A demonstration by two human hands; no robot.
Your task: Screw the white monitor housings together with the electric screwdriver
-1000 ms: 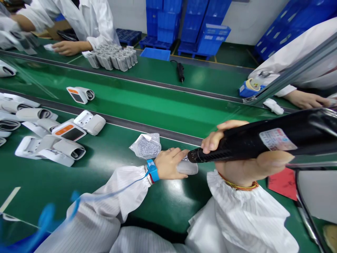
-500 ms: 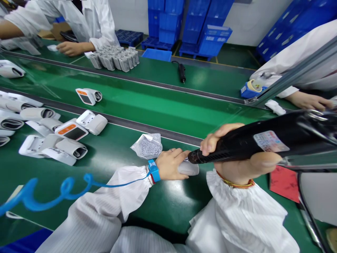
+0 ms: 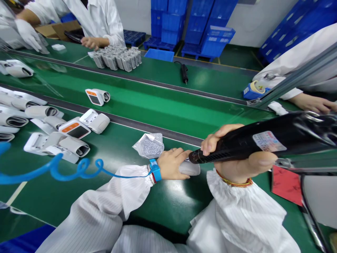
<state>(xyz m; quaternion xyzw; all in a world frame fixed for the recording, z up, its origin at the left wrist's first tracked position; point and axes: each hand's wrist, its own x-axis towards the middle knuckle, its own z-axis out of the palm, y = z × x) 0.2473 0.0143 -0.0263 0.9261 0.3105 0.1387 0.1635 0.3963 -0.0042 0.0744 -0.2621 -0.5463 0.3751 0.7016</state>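
Observation:
My left hand (image 3: 172,162) is wrapped over a small white device housing (image 3: 190,168) that lies on the dark green bench (image 3: 168,200). A blue wrist strap (image 3: 155,170) with a coiled blue cord (image 3: 65,168) is on that wrist. My right hand (image 3: 238,158) grips a black electric screwdriver (image 3: 263,138), and the tool's tip meets the housing right beside my left fingers. A small clear bag of screws (image 3: 150,144) lies just behind my left hand.
Several white devices (image 3: 60,138) lie at the left of the bench. One device (image 3: 97,96) rides on the bright green conveyor (image 3: 158,105). Across it are grey parts (image 3: 118,60), a black screwdriver (image 3: 184,73), other workers' hands and blue crates (image 3: 192,24). A red card (image 3: 286,186) lies right.
The device on the conveyor has travelled right. The blue cord has swung across my left arm. Both hands have stayed on the housing and the screwdriver.

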